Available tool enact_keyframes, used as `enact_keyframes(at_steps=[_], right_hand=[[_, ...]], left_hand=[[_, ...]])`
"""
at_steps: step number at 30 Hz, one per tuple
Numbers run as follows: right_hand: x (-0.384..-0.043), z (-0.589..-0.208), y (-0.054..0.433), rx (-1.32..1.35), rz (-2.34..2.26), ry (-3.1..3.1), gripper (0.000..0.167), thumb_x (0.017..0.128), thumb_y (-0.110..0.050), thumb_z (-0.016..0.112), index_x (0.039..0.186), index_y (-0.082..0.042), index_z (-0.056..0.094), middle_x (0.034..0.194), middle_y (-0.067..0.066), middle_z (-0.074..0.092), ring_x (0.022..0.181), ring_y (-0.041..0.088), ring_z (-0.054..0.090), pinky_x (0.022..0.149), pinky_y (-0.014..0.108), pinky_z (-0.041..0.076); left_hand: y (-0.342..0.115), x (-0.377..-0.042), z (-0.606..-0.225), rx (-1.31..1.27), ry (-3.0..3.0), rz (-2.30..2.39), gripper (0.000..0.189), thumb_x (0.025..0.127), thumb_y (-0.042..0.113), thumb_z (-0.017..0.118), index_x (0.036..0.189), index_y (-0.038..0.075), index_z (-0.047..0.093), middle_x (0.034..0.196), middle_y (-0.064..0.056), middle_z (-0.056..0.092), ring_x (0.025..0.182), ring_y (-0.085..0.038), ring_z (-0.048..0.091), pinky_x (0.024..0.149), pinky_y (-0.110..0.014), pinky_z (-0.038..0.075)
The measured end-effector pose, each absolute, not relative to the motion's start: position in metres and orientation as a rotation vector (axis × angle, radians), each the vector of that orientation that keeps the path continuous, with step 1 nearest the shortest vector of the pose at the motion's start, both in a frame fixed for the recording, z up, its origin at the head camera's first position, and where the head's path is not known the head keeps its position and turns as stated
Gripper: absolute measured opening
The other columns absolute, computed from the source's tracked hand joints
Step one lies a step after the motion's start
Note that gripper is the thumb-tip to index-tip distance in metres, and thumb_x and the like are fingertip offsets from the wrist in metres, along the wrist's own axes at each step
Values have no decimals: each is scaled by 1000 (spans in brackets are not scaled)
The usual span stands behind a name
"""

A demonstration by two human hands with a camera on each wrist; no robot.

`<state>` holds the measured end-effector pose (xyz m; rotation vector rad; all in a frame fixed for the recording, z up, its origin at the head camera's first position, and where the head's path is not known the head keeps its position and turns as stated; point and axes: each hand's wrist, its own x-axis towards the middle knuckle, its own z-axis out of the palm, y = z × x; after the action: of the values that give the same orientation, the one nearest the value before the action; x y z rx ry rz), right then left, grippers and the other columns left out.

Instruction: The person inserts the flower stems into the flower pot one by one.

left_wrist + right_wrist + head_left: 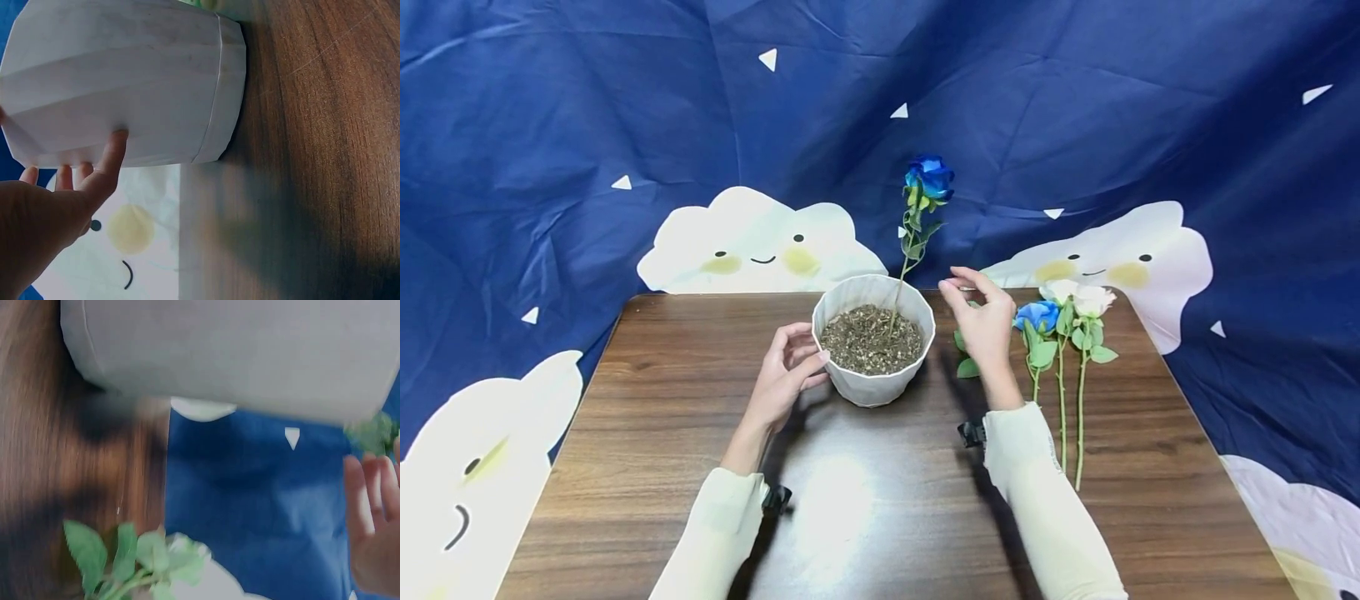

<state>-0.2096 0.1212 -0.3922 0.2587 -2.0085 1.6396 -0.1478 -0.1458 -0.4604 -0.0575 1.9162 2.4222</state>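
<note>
A white faceted flowerpot [880,388] filled with dark soil [868,340] stands on the table. One blue rose [929,178] rises from the soil, its stem leaning slightly right. My left hand [781,375] rests its fingertips and thumb against the pot's left outer wall; the left wrist view shows those fingers [106,165] touching the wall. To the right of the pot, my right hand [988,321] is raised with loosely bent fingers and holds nothing. It is apart from the rose and the pot. Green leaves [967,367] beside this hand belong to something partly hidden behind it.
Right of my right hand lie another blue rose [1037,316] and two white roses [1093,301], stems toward me, partly covered by the right sleeve [1037,492]. Behind the brown wooden table [700,417] hangs a dark blue cloth [820,108] with white clouds.
</note>
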Motion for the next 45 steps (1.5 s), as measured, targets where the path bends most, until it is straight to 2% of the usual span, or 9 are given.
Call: enact_keyframes(at_steps=[3,7,11,13,19,23,33,39,45], right_hand=[[-216,-405,142,138,1842,-2028,27,89,4,73,114,13,69,94,21,72,68,7,68,58,27,61],[-225,-424,166,16,1983,-2019,30,90,-1,74,119,8,69,92,7,73,70,8,70,57,28,61],[-227,-431,179,-61,2020,-2042,31,91,0,73,120,6,67,92,11,75,70,13,71,58,28,62],[-226,-436,186,-79,2014,-2107,33,92,-2,72,123,8,65,90,6,75,72,13,72,61,29,62],[-225,-455,205,-140,2061,-2276,36,96,-5,68,128,11,59,84,-10,72,72,6,70,68,33,63],[-224,-466,212,-166,2093,-2330,39,98,-6,66,130,13,56,83,-14,71,75,6,70,69,33,63],[-219,-491,228,-318,2076,-2421,42,99,-16,67,132,9,58,95,-2,70,82,9,67,74,31,63],[-216,-503,232,-324,1999,-2571,41,99,-14,66,131,10,58,96,-4,69,85,8,66,73,30,62],[-218,-509,233,-227,1828,-2787,43,96,-14,69,131,8,60,111,16,71,85,9,63,68,23,57]], left_hand=[[-145,-145,-461,-66,1916,2419,57,92,1,67,142,4,40,133,-19,44,113,-22,52,96,-63,51],[-144,-143,-461,-69,1905,2428,57,92,0,67,142,4,40,133,-19,45,112,-22,53,96,-61,52],[-146,-145,-459,-63,1894,2439,57,92,1,67,142,4,39,133,-19,44,113,-22,52,95,-61,52],[-146,-145,-459,-66,1896,2439,57,92,1,67,142,4,39,133,-19,44,113,-22,52,95,-60,53],[-146,-146,-459,-64,1897,2435,57,92,0,67,142,3,39,134,-20,44,112,-22,52,95,-59,54],[-146,-147,-460,-68,1897,2438,57,92,0,67,142,3,39,134,-19,44,113,-22,52,94,-57,55],[-144,-146,-457,-81,1906,2431,56,92,0,66,142,4,40,133,-18,45,113,-22,52,94,-58,54],[-144,-145,-457,-82,1906,2426,57,92,0,66,142,3,39,133,-19,45,111,-21,54,96,-60,52],[-144,-145,-456,-79,1909,2427,57,92,0,67,142,4,40,133,-19,45,111,-21,53,96,-61,52]])
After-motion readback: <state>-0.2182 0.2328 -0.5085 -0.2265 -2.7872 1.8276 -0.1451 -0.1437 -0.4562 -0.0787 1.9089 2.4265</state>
